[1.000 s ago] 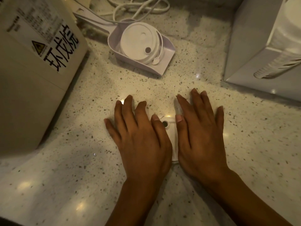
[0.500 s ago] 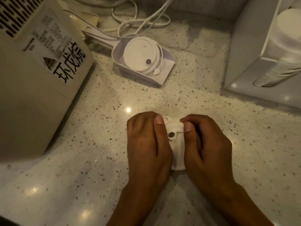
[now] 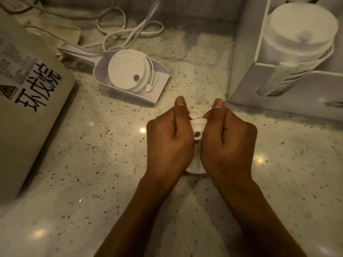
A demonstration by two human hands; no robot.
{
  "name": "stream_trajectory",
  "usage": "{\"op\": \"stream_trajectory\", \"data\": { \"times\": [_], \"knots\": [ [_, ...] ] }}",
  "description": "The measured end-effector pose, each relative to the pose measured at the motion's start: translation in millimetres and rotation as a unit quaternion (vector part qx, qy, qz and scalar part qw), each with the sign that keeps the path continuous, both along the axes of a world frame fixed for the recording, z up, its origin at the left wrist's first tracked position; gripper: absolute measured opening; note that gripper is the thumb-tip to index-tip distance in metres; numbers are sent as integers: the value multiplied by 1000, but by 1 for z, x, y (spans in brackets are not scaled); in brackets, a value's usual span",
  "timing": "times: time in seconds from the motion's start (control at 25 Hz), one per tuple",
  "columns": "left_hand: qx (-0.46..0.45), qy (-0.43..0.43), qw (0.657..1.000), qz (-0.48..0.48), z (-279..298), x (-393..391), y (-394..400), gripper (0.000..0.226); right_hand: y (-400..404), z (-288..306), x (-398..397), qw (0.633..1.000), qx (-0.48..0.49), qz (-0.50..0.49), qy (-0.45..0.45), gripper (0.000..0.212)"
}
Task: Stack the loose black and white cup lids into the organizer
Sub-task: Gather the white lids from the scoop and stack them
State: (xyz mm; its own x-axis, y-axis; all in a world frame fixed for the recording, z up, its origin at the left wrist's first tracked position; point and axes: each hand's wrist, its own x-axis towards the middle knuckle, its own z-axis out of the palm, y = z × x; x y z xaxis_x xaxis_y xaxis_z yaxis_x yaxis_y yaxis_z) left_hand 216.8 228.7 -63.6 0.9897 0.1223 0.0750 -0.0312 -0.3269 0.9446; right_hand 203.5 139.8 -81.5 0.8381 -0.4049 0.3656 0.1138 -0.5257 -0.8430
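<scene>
The big box (image 3: 27, 101) has black Chinese writing. On the speckled counter (image 3: 92, 164), the left hand (image 3: 168, 143) and right hand (image 3: 228, 145) both grip one white lid (image 3: 197, 127).

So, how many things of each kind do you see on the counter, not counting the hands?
White lid stacks: 3 (between left hand and right hand; in scoop; in organizer)
Scoop: 1
Lid organizer: 1
Beige appliance with warning label: 1
White cable bundle: 1
Black lids: 0 visible
Total: 7
</scene>
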Motion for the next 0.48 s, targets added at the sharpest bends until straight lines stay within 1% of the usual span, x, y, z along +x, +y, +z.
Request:
{"op": "stream_trajectory", "data": {
  "times": [0.08, 0.16, 0.2, 0.28, 0.36, 0.4, 0.48],
  "knots": [
    [-10, 6, 1000, 9, 0, -1, 0, 53, 1, 0, 0, 1000, -10, 3, -2, 45],
    [-34, 11, 999, 28, -1, -6, 1, 48, 1, 0, 0, 1000, 10, -2, 4, 47],
    [-42, 11, 998, 34, -2, -9, 1, 44, 0, 1, 0, 999, 33, -18, 9, 49],
    [-28, 2, 999, 37, -6, -17, 0, 38, -2, 2, 0, 993, 99, -58, 28, 50],
    [-15, 0, 999, 52, -8, -21, -2, 47, -1, 5, 0, 982, 169, -73, 46, 49],
    [-20, 3, 998, 63, -8, -22, -3, 52, 1, 6, 0, 980, 180, -67, 44, 49],
    [-55, 20, 994, 96, -4, -19, -3, 55, 3, 9, -2, 991, 129, -30, 33, 48]
  ]
}}
